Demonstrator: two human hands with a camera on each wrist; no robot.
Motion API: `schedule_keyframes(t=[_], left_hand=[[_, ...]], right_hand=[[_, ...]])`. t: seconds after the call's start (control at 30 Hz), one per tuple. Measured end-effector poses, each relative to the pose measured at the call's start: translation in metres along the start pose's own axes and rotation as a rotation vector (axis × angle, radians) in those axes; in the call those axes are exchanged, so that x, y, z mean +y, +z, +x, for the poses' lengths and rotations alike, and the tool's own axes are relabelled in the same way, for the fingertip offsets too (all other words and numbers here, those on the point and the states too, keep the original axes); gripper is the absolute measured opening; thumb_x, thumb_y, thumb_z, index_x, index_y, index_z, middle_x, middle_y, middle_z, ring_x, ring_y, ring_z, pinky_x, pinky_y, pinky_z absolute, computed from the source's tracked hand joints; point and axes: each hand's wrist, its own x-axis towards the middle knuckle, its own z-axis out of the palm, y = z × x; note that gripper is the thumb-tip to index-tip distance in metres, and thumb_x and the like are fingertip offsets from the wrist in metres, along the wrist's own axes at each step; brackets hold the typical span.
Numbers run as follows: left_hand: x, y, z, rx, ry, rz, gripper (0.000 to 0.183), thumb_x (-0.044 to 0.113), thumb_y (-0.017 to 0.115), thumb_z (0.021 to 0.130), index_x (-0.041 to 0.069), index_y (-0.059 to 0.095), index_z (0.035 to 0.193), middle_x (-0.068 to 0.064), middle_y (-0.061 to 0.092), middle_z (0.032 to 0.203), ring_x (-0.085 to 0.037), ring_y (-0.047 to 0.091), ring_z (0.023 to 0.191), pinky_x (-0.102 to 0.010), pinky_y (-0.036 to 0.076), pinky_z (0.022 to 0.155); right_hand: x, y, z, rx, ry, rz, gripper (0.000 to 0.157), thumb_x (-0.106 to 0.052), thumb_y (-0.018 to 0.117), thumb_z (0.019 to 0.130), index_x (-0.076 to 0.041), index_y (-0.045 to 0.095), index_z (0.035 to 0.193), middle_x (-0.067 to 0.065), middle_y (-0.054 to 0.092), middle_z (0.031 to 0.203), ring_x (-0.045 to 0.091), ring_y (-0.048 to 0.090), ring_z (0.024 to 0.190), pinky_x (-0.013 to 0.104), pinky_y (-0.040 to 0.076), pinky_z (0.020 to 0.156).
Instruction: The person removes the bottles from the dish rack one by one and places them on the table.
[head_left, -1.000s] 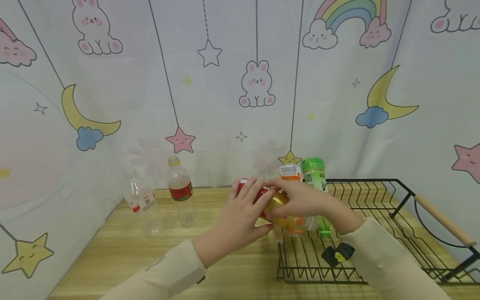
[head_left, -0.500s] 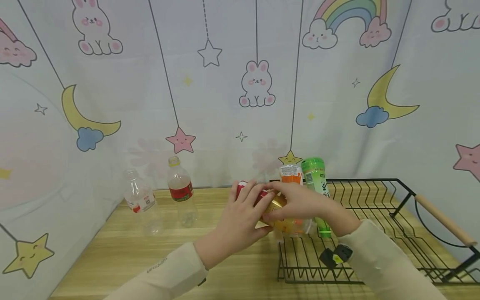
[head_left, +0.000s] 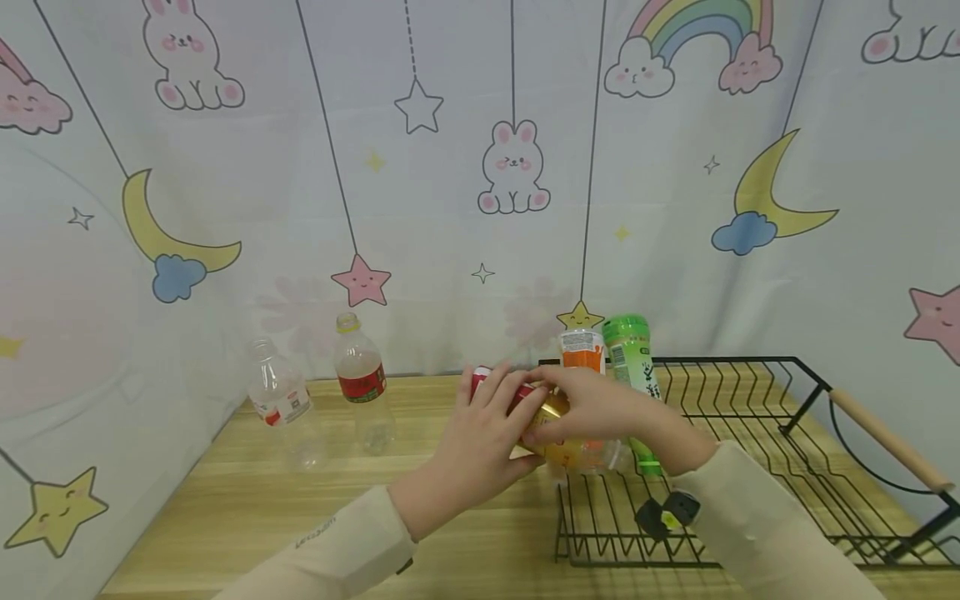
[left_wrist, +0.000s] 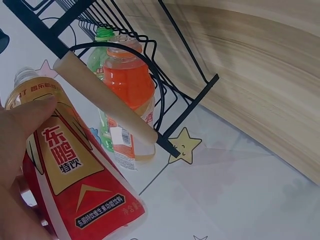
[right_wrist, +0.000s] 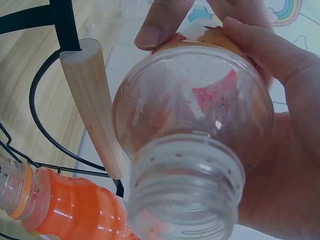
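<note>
In the head view my left hand [head_left: 476, 433] and right hand [head_left: 611, 408] both grip one tilted plastic bottle [head_left: 553, 408]. Its label is red toward the base and gold toward the neck. The left hand lies over the red end; the right hand's fingers curl round the gold part. Seen from the left wrist, the bottle's label [left_wrist: 75, 160] carries large characters, and a thumb [left_wrist: 30, 115] presses its gold upper part. The right wrist view looks at the capless bottle mouth [right_wrist: 185, 195]; the right hand [right_wrist: 285, 100] wraps the bottle's side.
A black wire rack [head_left: 675, 546] with a wooden handle [head_left: 892, 442] stands at the right. It holds an orange drink bottle [head_left: 582, 350] and a green bottle [head_left: 633, 358]. Two clear capless bottles, one plain-necked [head_left: 277, 392] and one red-labelled [head_left: 363, 383], stand left on the wooden table [head_left: 225, 508].
The gripped bottle and both hands have sunk slightly. My right hand and forearm have shifted a little to the left. The standing bottles and rack have stayed put.
</note>
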Motion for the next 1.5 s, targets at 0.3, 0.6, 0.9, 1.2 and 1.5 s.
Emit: schedule_keyframes(t=[0.3,0.6,0.9,1.2,1.5], left_hand=[[0.001,0.002,0.0,-0.008,-0.015,-0.03,0.081,0.047,0.081,0.072,0.019,0.046,0.139,-0.007,0.044,0.136,-0.031,0.037,0.131,-0.069,0.027,0.103],[0.0,0.003,0.001,-0.034,-0.027,-0.043,0.08,0.046,0.082,0.073,0.021,0.046,0.14,-0.006,0.046,0.135,-0.03,0.037,0.131,-0.069,0.026,0.104],[-0.003,0.001,0.006,-0.039,-0.041,-0.071,0.08,0.045,0.082,0.073,0.021,0.046,0.14,-0.007,0.047,0.133,-0.027,0.037,0.129,-0.068,0.026,0.104],[-0.012,0.002,0.008,-0.05,-0.105,-0.1,0.071,0.044,0.081,0.075,0.018,0.051,0.133,-0.011,0.048,0.132,-0.031,0.039,0.129,-0.069,0.024,0.105],[-0.022,0.007,0.007,-0.023,-0.183,-0.163,0.072,0.04,0.086,0.07,0.016,0.053,0.13,-0.008,0.049,0.127,-0.027,0.042,0.124,-0.064,0.024,0.106]], right_hand=[[0.002,0.001,0.0,-0.004,-0.008,-0.008,0.07,-0.04,0.075,0.081,-0.011,0.047,0.139,0.006,0.056,0.133,0.027,0.057,0.114,0.048,0.05,0.093],[0.005,0.002,0.001,-0.005,-0.002,0.004,0.071,-0.041,0.075,0.082,-0.012,0.046,0.14,0.007,0.055,0.135,0.028,0.057,0.116,0.049,0.05,0.093],[0.007,-0.001,0.001,0.005,0.031,0.025,0.073,-0.045,0.073,0.082,-0.015,0.044,0.142,0.005,0.054,0.135,0.028,0.056,0.116,0.048,0.049,0.093],[0.009,-0.011,-0.003,0.076,0.036,0.003,0.07,-0.045,0.069,0.086,-0.011,0.043,0.142,0.013,0.055,0.133,0.033,0.054,0.116,0.048,0.051,0.089],[0.022,-0.019,-0.012,0.174,0.054,0.024,0.071,-0.047,0.065,0.088,-0.01,0.041,0.143,0.017,0.053,0.134,0.035,0.053,0.119,0.053,0.049,0.09]])
